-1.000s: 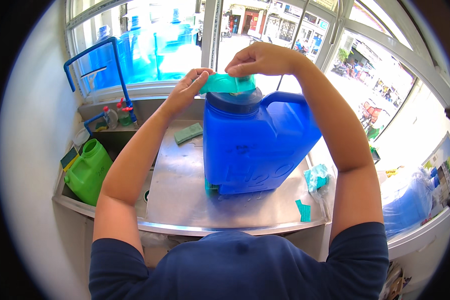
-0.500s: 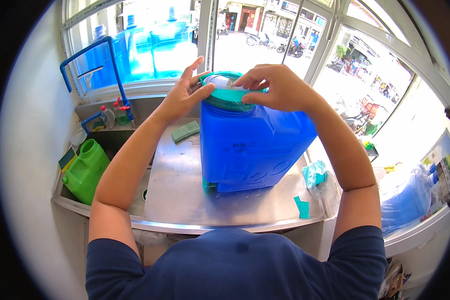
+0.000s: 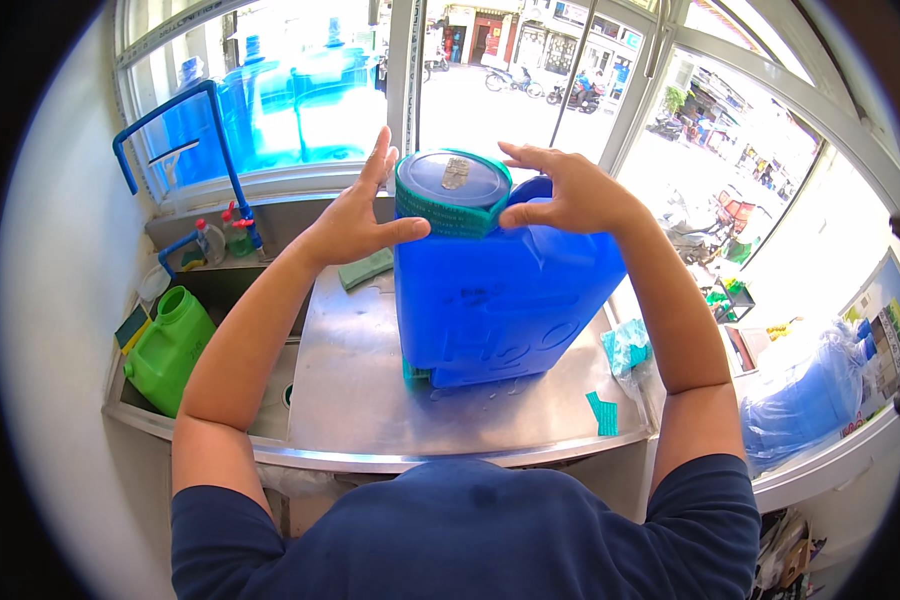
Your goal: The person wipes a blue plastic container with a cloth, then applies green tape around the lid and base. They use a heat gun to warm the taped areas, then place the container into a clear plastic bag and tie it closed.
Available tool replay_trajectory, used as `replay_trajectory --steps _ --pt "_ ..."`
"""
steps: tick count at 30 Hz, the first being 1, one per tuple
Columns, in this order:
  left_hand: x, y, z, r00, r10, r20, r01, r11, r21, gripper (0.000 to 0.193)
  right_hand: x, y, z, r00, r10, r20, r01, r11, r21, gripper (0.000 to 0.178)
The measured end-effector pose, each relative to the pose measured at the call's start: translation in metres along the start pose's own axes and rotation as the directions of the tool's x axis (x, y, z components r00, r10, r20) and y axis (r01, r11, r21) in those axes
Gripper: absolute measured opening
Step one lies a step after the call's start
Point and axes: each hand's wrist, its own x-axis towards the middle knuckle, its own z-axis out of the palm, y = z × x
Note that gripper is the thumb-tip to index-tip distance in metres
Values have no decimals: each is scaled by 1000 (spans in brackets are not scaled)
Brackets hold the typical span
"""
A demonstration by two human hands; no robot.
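one blue jug (image 3: 510,310), one green jug (image 3: 170,352)

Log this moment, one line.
teal plastic band: around round blue cap; left hand: open, beside band; right hand: open, beside band; blue plastic jug: upright

Centre of frame: we saw blue jug (image 3: 490,310), smooth plastic, side embossed. Round its cap (image 3: 422,176), we noted green band (image 3: 448,216), thin plastic film. Beneath jug, counter (image 3: 345,375) was shiny metal. Lower left, green container (image 3: 170,350) looked smooth plastic. Right, clear wrap (image 3: 808,400) looked crinkled, glossy. Bottom, shirt (image 3: 470,535) was matt cloth.
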Motion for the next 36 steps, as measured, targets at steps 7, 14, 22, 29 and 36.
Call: replay_trajectory --steps 7,14,22,29,36 --pt "-4 2 11 991 -131 -32 128 988 -85 139 3 -5 -3 993 80 83 -90 988 125 105" --pt "-6 24 26 980 -131 -149 95 969 -226 131 2 -8 2 988 124 91 -139 975 174 113" --pt "-11 11 41 969 -50 -242 -13 967 -254 133 0 -15 11 985 172 22 -173 970 170 106" --pt "-33 18 45 928 -40 -371 12 997 -76 106 -67 -46 -3 951 -69 -300 78 997 20 57" --pt "-206 24 136 899 432 69 -438 888 142 97 -319 -60 78 948 44 315 -293 502 813 20"
